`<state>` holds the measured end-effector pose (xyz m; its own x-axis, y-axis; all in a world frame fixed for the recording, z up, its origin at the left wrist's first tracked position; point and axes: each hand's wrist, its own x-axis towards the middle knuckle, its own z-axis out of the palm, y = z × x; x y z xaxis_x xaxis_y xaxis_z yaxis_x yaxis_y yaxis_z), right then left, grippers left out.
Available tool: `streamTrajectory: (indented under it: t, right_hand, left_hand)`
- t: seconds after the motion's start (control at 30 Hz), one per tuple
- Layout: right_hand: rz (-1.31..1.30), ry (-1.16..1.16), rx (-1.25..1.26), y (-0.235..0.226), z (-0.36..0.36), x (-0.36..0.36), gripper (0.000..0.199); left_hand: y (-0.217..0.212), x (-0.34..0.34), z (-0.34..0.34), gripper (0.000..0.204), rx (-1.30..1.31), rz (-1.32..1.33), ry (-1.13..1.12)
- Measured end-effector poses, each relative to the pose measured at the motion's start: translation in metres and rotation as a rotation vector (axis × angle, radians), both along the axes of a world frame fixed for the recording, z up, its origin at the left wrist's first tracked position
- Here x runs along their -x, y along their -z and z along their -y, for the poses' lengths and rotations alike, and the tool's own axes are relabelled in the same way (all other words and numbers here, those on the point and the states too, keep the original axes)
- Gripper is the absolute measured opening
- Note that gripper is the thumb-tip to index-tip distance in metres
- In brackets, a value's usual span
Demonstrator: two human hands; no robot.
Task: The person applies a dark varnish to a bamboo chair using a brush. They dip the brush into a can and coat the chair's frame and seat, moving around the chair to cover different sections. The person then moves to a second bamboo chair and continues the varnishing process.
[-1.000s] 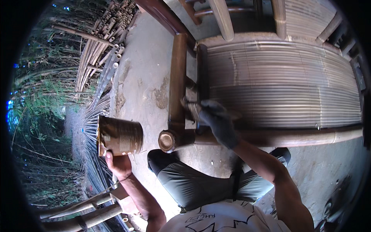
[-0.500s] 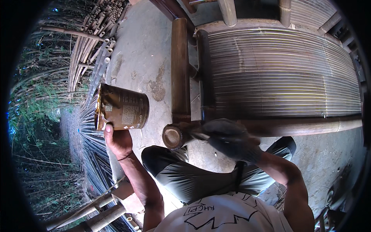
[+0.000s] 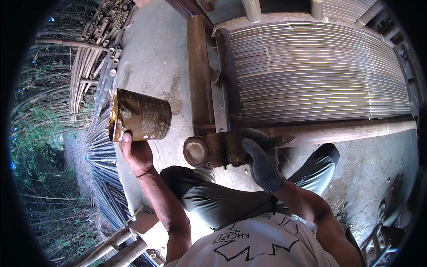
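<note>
My left hand (image 3: 138,155) is bare and wrapped under a brown paint can (image 3: 144,118). The can tilts toward the left, its rim smeared with paint. A dark grey glove covers my right hand (image 3: 262,158), closed around a wide paintbrush (image 3: 232,149). The brush's handle pokes out to the right of the glove. Its bristles lie against the side of a thick bamboo piece near its round cut end (image 3: 195,151). Above the brush, dark-stained bamboo poles (image 3: 201,75) run away from me, beside a slatted bamboo surface (image 3: 307,73).
A pale bamboo rail (image 3: 342,132) forms the near edge of the slatted surface. Cut bamboo poles (image 3: 100,40) are piled at the far left, and darker poles (image 3: 106,173) lie along the left. My legs are bent beneath the frame, above a concrete floor (image 3: 144,53).
My right hand has turned, so the brush now stands broad side toward me against the bamboo. The view has shifted slightly; my left hand still holds the can.
</note>
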<state>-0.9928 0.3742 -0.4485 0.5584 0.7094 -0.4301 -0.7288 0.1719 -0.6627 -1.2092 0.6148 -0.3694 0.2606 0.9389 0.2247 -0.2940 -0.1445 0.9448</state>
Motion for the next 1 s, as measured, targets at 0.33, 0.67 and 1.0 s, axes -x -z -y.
streamTrajectory:
  t: [0.33,0.67,1.0]
  right_hand:
    - [1.086,-0.209,0.300,0.011,-0.036,-0.023,0.022]
    - [1.264,-0.476,0.428,0.010,-0.073,-0.042,0.028]
    - [0.851,0.149,0.207,0.027,-0.162,-0.076,0.018]
  left_hand:
    - [0.010,-0.012,-0.005,0.069,0.006,-0.007,0.039]
    - [0.016,-0.018,-0.006,0.065,-0.016,0.026,0.046]
    - [0.027,-0.021,-0.010,0.067,-0.039,0.013,0.023]
